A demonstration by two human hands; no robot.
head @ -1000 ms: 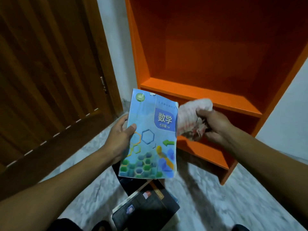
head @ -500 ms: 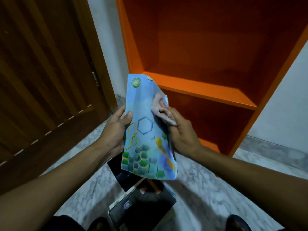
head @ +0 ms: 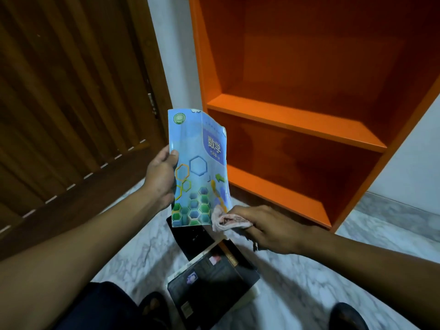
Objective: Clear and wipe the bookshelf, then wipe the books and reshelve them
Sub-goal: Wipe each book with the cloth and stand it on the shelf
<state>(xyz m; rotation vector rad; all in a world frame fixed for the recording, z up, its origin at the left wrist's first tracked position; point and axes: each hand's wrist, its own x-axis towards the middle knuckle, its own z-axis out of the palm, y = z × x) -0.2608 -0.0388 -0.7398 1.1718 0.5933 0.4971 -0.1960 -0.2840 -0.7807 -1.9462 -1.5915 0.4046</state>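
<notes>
My left hand [head: 162, 177] grips the blue book [head: 198, 167] | right hand [head: 266, 228] pinches the rag [head: 225, 221] at the book's bottom corner | wipe flat, slow

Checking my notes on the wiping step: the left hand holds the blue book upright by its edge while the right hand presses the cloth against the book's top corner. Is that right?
Not quite. The head view shows the right hand holding the cloth at the bottom right corner of the blue book, not the top. The left hand does hold it upright by its edge.
</notes>
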